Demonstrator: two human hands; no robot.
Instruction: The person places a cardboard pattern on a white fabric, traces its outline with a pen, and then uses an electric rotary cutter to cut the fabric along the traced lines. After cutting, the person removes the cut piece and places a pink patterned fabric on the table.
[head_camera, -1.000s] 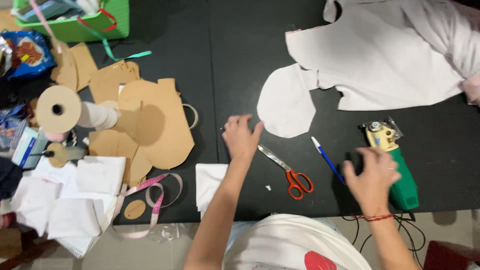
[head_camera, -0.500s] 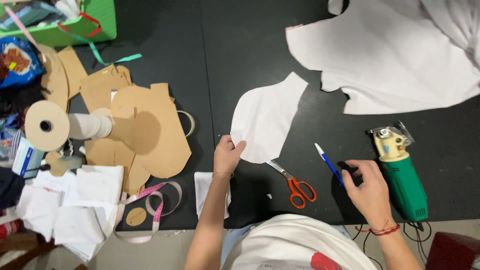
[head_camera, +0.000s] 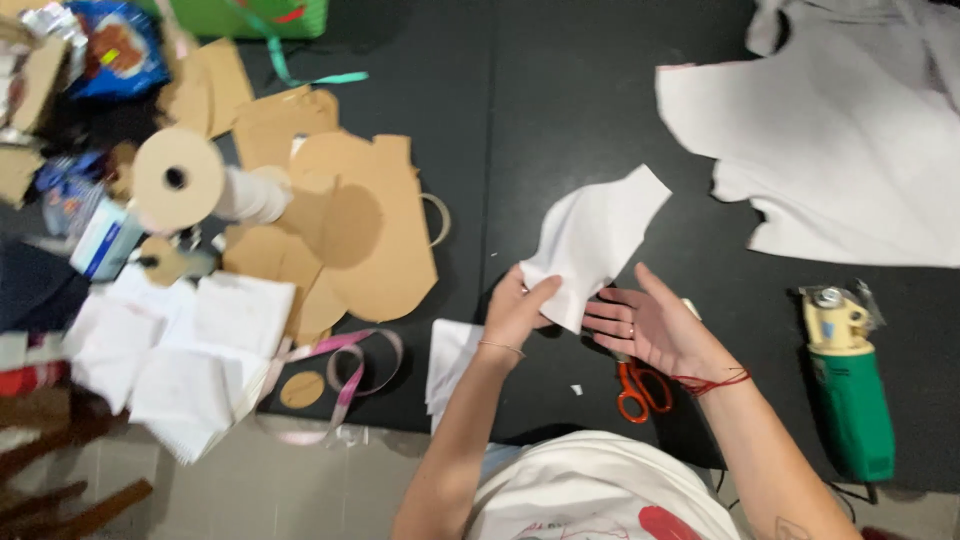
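My left hand (head_camera: 517, 311) pinches the lower edge of a cut piece of white fabric (head_camera: 596, 236) and holds it lifted over the black table (head_camera: 560, 90). My right hand (head_camera: 647, 324) is open, palm up, just right of that piece, fingers spread and almost touching its bottom corner. Beneath my right hand lie orange-handled scissors (head_camera: 637, 388), partly hidden by the wrist. A large sheet of white fabric (head_camera: 840, 150) lies at the far right of the table.
A green and yellow electric cutter (head_camera: 848, 385) lies at the right. Brown cardboard patterns (head_camera: 355, 230), a cardboard roll (head_camera: 185, 180), folded white pieces (head_camera: 190, 350), a pink tape (head_camera: 345, 365) and a small white stack (head_camera: 447, 355) fill the left. A green basket (head_camera: 250, 15) stands far left.
My left hand has lifted the small white fabric piece off the table and drawn it nearer. My right hand left the area beside the cutter and came in open, palm up, beside the piece.
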